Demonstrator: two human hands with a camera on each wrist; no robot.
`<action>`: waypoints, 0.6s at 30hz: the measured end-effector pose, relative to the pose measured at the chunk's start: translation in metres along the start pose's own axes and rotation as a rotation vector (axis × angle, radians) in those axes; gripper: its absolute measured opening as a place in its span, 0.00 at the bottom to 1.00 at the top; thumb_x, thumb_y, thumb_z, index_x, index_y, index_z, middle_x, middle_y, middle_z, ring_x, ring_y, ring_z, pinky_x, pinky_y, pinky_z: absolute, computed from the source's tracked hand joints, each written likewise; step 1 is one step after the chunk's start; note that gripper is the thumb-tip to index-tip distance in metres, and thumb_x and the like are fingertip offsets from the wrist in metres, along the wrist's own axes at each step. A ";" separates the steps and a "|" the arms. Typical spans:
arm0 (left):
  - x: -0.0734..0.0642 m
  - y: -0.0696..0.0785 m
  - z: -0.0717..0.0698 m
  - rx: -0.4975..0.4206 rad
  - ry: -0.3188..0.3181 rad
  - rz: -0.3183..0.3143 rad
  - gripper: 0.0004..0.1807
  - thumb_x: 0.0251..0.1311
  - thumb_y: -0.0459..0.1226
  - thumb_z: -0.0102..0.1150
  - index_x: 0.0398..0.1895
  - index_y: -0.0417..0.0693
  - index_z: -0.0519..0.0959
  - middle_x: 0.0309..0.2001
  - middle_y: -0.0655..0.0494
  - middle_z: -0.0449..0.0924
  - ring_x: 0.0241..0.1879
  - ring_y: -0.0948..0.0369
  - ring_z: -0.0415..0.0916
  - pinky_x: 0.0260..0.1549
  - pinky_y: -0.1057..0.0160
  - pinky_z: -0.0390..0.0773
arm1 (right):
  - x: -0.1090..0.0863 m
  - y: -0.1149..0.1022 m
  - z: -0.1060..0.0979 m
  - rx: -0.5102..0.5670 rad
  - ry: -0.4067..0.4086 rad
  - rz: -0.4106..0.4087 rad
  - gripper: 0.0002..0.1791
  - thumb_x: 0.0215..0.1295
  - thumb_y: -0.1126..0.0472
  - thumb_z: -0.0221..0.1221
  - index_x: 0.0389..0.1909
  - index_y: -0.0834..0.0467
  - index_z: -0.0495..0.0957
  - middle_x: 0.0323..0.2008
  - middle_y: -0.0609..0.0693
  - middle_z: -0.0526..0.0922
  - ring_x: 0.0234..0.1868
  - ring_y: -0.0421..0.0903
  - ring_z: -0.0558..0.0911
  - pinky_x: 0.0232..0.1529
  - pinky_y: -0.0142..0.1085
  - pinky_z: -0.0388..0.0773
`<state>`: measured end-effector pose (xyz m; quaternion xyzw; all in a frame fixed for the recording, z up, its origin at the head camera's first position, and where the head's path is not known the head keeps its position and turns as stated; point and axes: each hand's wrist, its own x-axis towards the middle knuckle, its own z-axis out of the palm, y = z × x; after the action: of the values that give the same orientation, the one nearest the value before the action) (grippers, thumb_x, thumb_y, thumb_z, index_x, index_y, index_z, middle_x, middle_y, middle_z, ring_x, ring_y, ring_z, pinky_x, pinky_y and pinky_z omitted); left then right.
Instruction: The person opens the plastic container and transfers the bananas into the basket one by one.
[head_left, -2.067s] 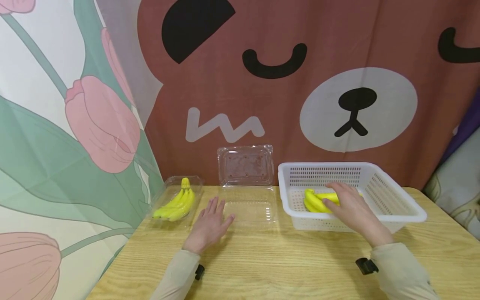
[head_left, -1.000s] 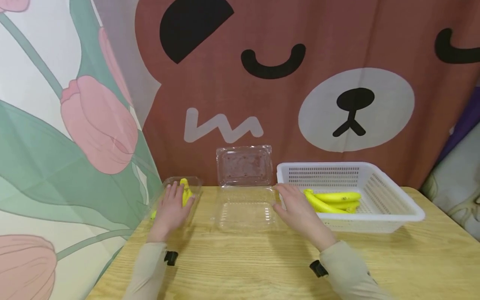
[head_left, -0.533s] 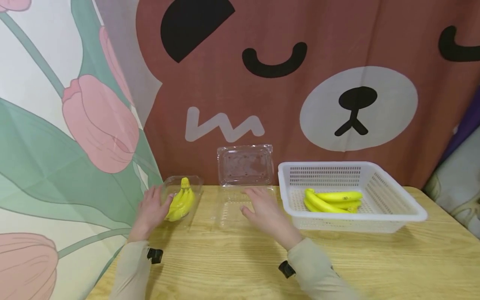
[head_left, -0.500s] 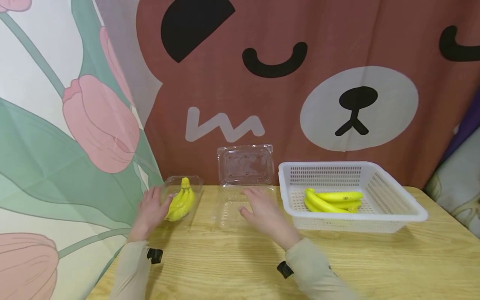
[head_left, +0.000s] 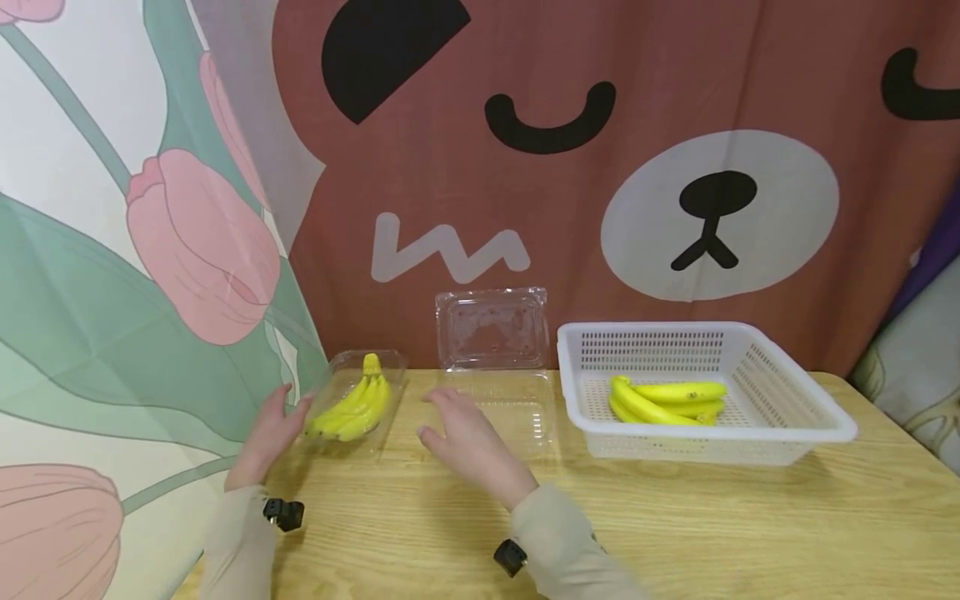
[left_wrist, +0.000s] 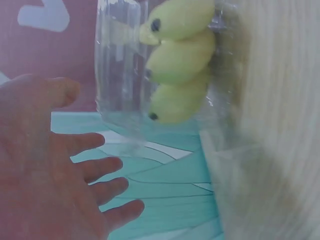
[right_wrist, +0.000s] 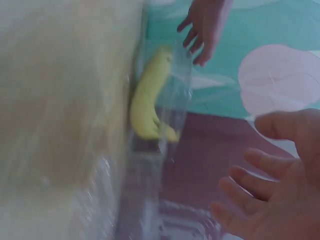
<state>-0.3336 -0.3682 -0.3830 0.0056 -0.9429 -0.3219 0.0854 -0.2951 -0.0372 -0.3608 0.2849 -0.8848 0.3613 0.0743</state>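
Observation:
A bunch of yellow bananas [head_left: 354,410] lies in a transparent plastic box [head_left: 399,360] at the left of the table. Just left of that box is my left hand [head_left: 264,437], fingers spread and holding nothing. In the left wrist view, the banana tips [left_wrist: 176,62] show inside the box, beyond the spread fingers. My right hand [head_left: 474,446] hovers right of the banana box with loose fingers and holds nothing. It overlaps part of a second transparent box, whose raised lid [head_left: 491,327] stands behind its base [head_left: 517,417].
On the right a white perforated basket [head_left: 720,446] contains several more bananas [head_left: 652,404]. The wooden table [head_left: 420,550] runs back to a curtain [head_left: 360,317] with a bear print. A tulip-print cloth [head_left: 90,333] hangs close at the left.
My right hand has left the bananas in the basket and moved left across the lidded box. My left hand has passed over the banana bunch to the outer left side of its box.

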 end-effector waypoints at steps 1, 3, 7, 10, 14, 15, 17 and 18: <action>-0.001 -0.002 0.000 -0.010 -0.004 -0.008 0.41 0.77 0.50 0.35 0.72 0.22 0.42 0.70 0.20 0.44 0.69 0.29 0.44 0.66 0.35 0.51 | 0.001 -0.001 0.004 0.035 0.001 0.009 0.27 0.72 0.54 0.55 0.69 0.56 0.66 0.69 0.52 0.67 0.71 0.52 0.62 0.69 0.48 0.60; -0.001 -0.007 0.000 -0.017 -0.014 -0.026 0.41 0.76 0.50 0.36 0.73 0.22 0.43 0.70 0.21 0.44 0.69 0.30 0.44 0.66 0.36 0.50 | 0.001 -0.004 0.013 0.111 0.004 0.033 0.28 0.72 0.55 0.55 0.71 0.56 0.64 0.71 0.53 0.64 0.71 0.52 0.62 0.69 0.49 0.60; -0.002 -0.015 0.000 -0.047 -0.042 -0.053 0.42 0.76 0.52 0.37 0.73 0.24 0.42 0.71 0.22 0.42 0.69 0.31 0.44 0.66 0.36 0.51 | 0.003 -0.009 0.028 0.333 0.018 0.087 0.28 0.73 0.56 0.53 0.72 0.57 0.62 0.70 0.55 0.66 0.69 0.54 0.66 0.66 0.50 0.65; -0.003 -0.018 -0.001 -0.084 -0.060 -0.067 0.44 0.75 0.55 0.38 0.75 0.28 0.42 0.72 0.24 0.41 0.70 0.32 0.43 0.66 0.35 0.51 | 0.005 -0.012 0.037 0.546 0.034 0.122 0.27 0.73 0.58 0.52 0.70 0.61 0.64 0.67 0.58 0.68 0.65 0.57 0.70 0.62 0.50 0.70; -0.005 -0.018 -0.002 -0.118 -0.072 -0.055 0.43 0.75 0.55 0.39 0.75 0.30 0.43 0.73 0.26 0.40 0.71 0.32 0.42 0.65 0.34 0.52 | 0.007 -0.018 0.044 0.778 0.039 0.157 0.26 0.72 0.59 0.52 0.67 0.67 0.66 0.65 0.62 0.69 0.64 0.59 0.71 0.61 0.52 0.71; -0.005 -0.017 -0.002 -0.121 -0.075 -0.048 0.42 0.75 0.53 0.40 0.75 0.30 0.44 0.73 0.26 0.41 0.70 0.31 0.42 0.64 0.34 0.53 | 0.007 -0.019 0.046 0.817 0.035 0.170 0.26 0.72 0.59 0.52 0.66 0.67 0.67 0.65 0.63 0.69 0.64 0.60 0.71 0.61 0.52 0.71; -0.005 -0.016 -0.002 -0.119 -0.076 -0.023 0.39 0.76 0.50 0.40 0.74 0.28 0.47 0.72 0.25 0.44 0.69 0.30 0.45 0.64 0.34 0.54 | 0.007 -0.020 0.047 0.867 0.028 0.202 0.26 0.73 0.59 0.51 0.67 0.67 0.66 0.66 0.64 0.68 0.64 0.61 0.70 0.61 0.52 0.70; -0.005 -0.015 -0.002 -0.110 -0.076 -0.009 0.37 0.77 0.49 0.40 0.74 0.27 0.48 0.72 0.25 0.45 0.69 0.30 0.46 0.63 0.34 0.55 | 0.007 -0.021 0.048 0.881 0.024 0.217 0.26 0.73 0.59 0.50 0.67 0.67 0.66 0.67 0.64 0.67 0.65 0.61 0.69 0.61 0.53 0.70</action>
<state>-0.3292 -0.3809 -0.3915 -0.0068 -0.9262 -0.3738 0.0484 -0.2860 -0.0848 -0.3808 0.1909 -0.6704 0.7124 -0.0821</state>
